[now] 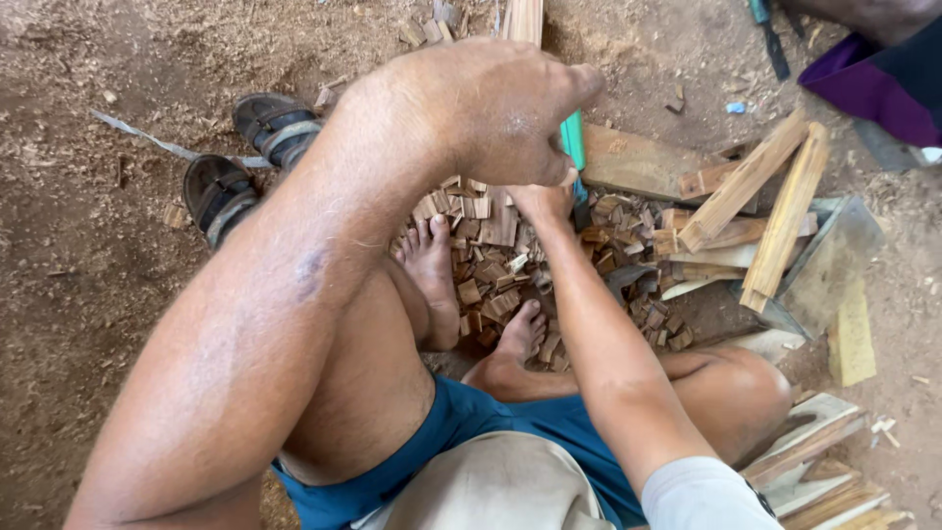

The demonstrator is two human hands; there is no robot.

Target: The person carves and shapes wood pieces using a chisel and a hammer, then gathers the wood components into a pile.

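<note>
My left hand is raised close to the camera, closed in a fist around a pale wooden stick that sticks out above it. My right hand sits just below, mostly hidden by the left fist. Its fingers are closed on a green-handled tool, whose blade end is hidden. Under both hands lies a heap of small cut wood pieces on the dirt. My bare feet rest in the heap.
Long wooden slats lean on a flat board at the right, with more offcuts at the lower right. A pair of dark sandals lies at the left. Another person's purple garment shows at the top right.
</note>
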